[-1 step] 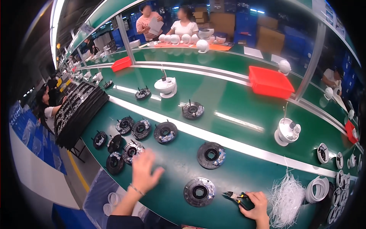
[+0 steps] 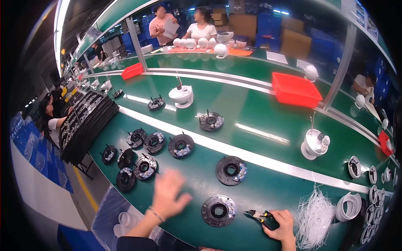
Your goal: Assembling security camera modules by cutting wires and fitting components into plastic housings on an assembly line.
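Note:
My left hand (image 2: 171, 193) is over the green worktop, blurred, its thumb spread from the fingers and nothing visible in it. Just beyond it and to its left is a round black housing with electronics (image 2: 145, 167). Closed around the handles of black-and-yellow side cutters (image 2: 261, 217) is my right hand (image 2: 282, 224); the jaws point left. Between my hands a round black base with a circuit board (image 2: 218, 211) lies flat. A similar black disc (image 2: 231, 170) sits beyond it.
Several more black housings (image 2: 181, 145) lie at left. On the right are a heap of thin white strips (image 2: 315, 219) and white rings (image 2: 348, 207). Farther off, white units (image 2: 315, 144) and a red bin (image 2: 296, 90) stand. Dark stacked trays (image 2: 86, 121) rise at left; co-workers (image 2: 202, 29) are across.
My left hand has moved right and slightly nearer to me, away from the cluster of black housings. My right hand and the side cutters have stayed in place.

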`<state>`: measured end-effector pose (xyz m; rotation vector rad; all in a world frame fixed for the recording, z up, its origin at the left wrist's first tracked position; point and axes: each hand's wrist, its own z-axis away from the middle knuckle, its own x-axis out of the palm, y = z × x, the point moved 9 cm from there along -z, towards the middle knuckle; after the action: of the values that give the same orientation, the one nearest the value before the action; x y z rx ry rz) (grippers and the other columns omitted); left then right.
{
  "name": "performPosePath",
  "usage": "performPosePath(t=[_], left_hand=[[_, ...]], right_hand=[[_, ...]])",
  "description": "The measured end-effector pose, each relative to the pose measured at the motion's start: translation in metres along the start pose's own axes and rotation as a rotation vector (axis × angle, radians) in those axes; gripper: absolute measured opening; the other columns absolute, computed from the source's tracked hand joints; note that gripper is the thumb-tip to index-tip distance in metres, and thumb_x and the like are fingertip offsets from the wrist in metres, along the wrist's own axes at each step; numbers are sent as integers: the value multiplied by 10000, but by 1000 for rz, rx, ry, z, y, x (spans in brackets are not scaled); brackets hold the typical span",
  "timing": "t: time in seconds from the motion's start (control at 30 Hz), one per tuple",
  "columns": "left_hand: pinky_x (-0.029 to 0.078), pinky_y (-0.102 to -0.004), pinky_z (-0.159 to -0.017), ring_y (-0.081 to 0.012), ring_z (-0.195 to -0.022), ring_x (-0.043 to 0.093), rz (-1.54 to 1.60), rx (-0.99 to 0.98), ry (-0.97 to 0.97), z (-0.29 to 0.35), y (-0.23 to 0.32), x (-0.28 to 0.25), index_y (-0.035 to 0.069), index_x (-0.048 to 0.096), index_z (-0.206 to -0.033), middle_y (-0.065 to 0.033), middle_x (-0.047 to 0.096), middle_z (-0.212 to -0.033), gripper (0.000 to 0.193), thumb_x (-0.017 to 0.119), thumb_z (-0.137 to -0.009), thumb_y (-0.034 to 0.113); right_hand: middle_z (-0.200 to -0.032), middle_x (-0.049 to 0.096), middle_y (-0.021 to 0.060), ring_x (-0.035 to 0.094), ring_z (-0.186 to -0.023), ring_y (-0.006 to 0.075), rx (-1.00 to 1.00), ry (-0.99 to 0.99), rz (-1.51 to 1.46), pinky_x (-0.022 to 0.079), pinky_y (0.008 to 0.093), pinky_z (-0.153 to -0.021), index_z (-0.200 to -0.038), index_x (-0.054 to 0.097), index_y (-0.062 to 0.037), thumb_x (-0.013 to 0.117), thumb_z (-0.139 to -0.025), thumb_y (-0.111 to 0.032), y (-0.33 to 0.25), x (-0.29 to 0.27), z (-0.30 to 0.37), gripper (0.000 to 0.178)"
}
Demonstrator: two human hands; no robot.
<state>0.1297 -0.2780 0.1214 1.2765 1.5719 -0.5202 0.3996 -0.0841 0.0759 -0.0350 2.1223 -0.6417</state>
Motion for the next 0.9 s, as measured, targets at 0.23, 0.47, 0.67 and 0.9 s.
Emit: performPosePath(t=[0.23,0.47,0.67,0.9], left_hand=[[278,-600,-911,-337,-1229,311,86,240,-355,34,98,81,154,455,-1218,-117,323,-1348,537,629,-742,332],[278,-565,-910,-335,-1143,384,-164,-32,-158,33,18,56,94,538,-1063,-129,447,-1207,464,654,-662,298],[320,-498,-885,-352,-1070,421,-134,-130,204,-12,3,0,34,543,-931,-146,497,-1059,414,701,-632,272],[285,-532,-953,-375,-1188,329,-96,235,-38,-89,95,100,70,447,-1181,-168,395,-1247,583,641,-712,356]], right_hand=[[-814,595,71,536,-704,241,-36,28,2,439,317,-635,-902,614,-45,727,-490,-191,3,1,5,452],[-826,590,55,529,-699,223,-24,38,19,429,312,-639,-908,620,-57,733,-495,-208,10,0,13,454],[-822,591,64,533,-690,225,-43,35,23,436,311,-631,-907,620,-58,737,-497,-213,11,-1,13,453],[-820,587,56,532,-695,219,-36,14,11,435,315,-640,-917,618,-61,737,-506,-218,6,-1,16,456]])
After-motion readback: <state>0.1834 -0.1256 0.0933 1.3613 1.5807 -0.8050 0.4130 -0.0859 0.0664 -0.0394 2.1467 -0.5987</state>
